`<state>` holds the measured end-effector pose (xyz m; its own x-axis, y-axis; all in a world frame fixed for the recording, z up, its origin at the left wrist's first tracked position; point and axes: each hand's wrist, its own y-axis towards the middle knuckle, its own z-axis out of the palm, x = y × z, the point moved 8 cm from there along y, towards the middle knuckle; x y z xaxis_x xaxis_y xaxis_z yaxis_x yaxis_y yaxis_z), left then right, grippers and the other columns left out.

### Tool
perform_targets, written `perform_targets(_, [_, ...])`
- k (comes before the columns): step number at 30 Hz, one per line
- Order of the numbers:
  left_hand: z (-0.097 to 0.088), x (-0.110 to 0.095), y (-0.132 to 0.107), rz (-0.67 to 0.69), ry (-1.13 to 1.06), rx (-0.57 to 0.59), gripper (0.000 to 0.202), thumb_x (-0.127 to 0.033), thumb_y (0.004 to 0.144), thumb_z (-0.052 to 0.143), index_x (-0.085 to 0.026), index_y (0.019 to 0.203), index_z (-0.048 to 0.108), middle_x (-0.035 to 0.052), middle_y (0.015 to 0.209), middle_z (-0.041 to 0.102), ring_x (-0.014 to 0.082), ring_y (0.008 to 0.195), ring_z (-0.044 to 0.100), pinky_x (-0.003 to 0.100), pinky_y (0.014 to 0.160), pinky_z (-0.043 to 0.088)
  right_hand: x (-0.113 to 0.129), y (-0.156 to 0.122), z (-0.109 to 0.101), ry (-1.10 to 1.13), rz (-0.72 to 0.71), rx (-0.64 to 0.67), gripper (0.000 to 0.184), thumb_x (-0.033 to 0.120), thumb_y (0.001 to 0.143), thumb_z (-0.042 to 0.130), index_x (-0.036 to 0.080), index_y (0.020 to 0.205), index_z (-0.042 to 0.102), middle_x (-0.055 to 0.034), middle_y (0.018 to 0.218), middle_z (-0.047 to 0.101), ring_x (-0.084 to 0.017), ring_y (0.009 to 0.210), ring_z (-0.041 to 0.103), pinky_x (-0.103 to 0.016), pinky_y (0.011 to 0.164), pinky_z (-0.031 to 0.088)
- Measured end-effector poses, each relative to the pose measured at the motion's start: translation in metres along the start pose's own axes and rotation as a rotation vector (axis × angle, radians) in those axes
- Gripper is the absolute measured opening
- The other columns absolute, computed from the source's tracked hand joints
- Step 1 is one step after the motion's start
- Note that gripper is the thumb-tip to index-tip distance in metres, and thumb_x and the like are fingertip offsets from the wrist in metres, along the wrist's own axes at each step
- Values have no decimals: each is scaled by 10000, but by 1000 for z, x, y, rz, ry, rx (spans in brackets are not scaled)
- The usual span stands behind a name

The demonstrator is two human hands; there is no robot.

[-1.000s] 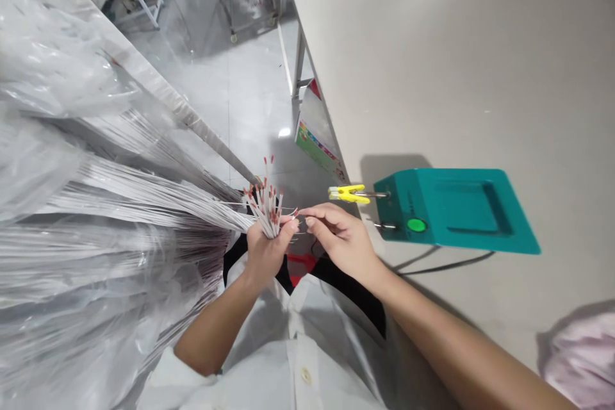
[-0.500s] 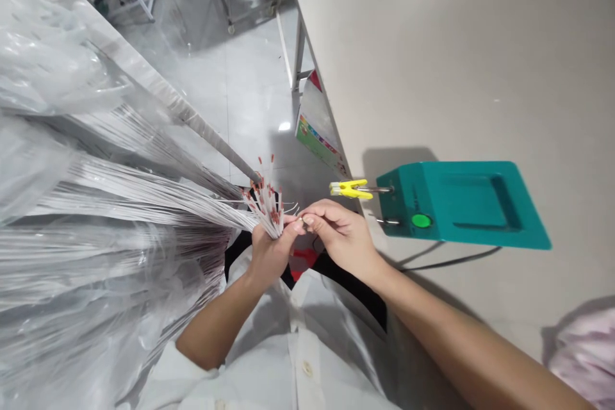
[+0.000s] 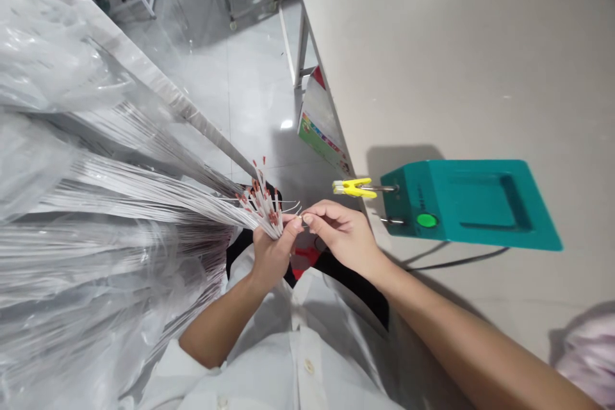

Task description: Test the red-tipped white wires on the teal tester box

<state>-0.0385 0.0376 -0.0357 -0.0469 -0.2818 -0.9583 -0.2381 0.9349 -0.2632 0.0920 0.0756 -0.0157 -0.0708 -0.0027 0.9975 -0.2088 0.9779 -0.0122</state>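
A bundle of thin white wires (image 3: 192, 195) runs from the left into my left hand (image 3: 275, 250), which is closed around it near the ends. Several reddish-brown tips (image 3: 262, 189) fan out above that hand. My right hand (image 3: 339, 227) is pinched, thumb against forefinger, close to my left thumb. A thin wire end seems to lie between the fingertips of both hands, but it is too small to make out fully. A few loose wire ends (image 3: 292, 206) stick out just above the fingertips.
On the pale table (image 3: 456, 64) at right stands a teal device (image 3: 485, 202) with a green button and two metal prongs; a yellow clip (image 3: 354, 188) grips one. Plastic-covered wires (image 3: 72, 269) fill the left side beside a metal rail (image 3: 192, 118). A printed box (image 3: 321, 128) sits below the table edge.
My right fingertips have drawn slightly apart from my left thumb. The wire tips lean a little further left. The whole view has shifted slightly.
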Motion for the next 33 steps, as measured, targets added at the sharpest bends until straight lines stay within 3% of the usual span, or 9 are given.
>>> perform_targets(7, [2, 0, 1, 29, -72, 13, 241, -392, 746, 617, -156, 701, 640, -43, 473, 494, 72, 427, 422, 220, 462, 365, 1, -1, 0, 53, 15, -22, 178, 335, 777, 613, 180, 699, 656, -28, 703, 624, -128, 642, 582, -256, 605, 483])
perform_targets(15, [1, -2, 2, 10, -89, 58, 234, -383, 766, 607, -155, 719, 635, -61, 430, 450, 60, 382, 372, 210, 415, 312, -12, 1, 1, -105, 66, 37, 208, 345, 791, 572, 172, 700, 643, -18, 650, 605, -126, 590, 553, -247, 547, 463])
perform_targets(18, [-1, -4, 3, -4, -79, 54, 228, -380, 765, 612, -155, 743, 649, -49, 473, 498, 60, 393, 379, 211, 418, 313, -10, -1, -10, -21, 85, -51, 216, 363, 818, 549, 177, 848, 656, -26, 724, 630, -120, 591, 560, -253, 556, 484])
perform_targets(20, [0, -6, 3, -6, -29, 80, 223, -374, 765, 614, -156, 752, 661, -41, 495, 516, 62, 409, 388, 216, 438, 324, 2, -2, -14, 21, 15, -76, 231, 340, 818, 561, 197, 981, 641, -48, 878, 644, -118, 641, 581, -266, 599, 506])
perform_targets(22, [4, -8, 2, -13, 19, 140, 217, -367, 767, 614, -157, 756, 669, -42, 484, 499, 66, 421, 389, 219, 458, 330, 18, -2, -12, -29, -103, -29, 234, 297, 795, 597, 220, 1012, 640, -63, 992, 620, -133, 733, 600, -274, 640, 516])
perform_targets(25, [8, -10, 2, -26, 47, 229, 217, -370, 766, 610, -163, 744, 667, -43, 469, 470, 77, 439, 392, 224, 467, 322, 32, -2, -7, -190, -208, 67, 105, 256, 784, 611, 225, 859, 678, -58, 935, 621, -158, 828, 603, -289, 704, 509])
perform_targets(28, [10, -9, 4, -40, 54, 319, 261, -410, 750, 611, -159, 685, 647, -39, 458, 444, 80, 440, 379, 228, 455, 300, 27, 1, -6, -181, -170, 158, 120, 284, 800, 592, 207, 754, 672, -51, 842, 633, -140, 747, 605, -270, 657, 502])
perform_targets(33, [14, 3, 7, -136, -87, 426, 345, -493, 673, 650, -150, 638, 635, -37, 457, 433, 60, 405, 329, 216, 404, 247, 15, 3, 0, 105, -34, 241, 164, 351, 752, 655, 191, 725, 678, -48, 792, 629, -135, 693, 604, -264, 613, 510])
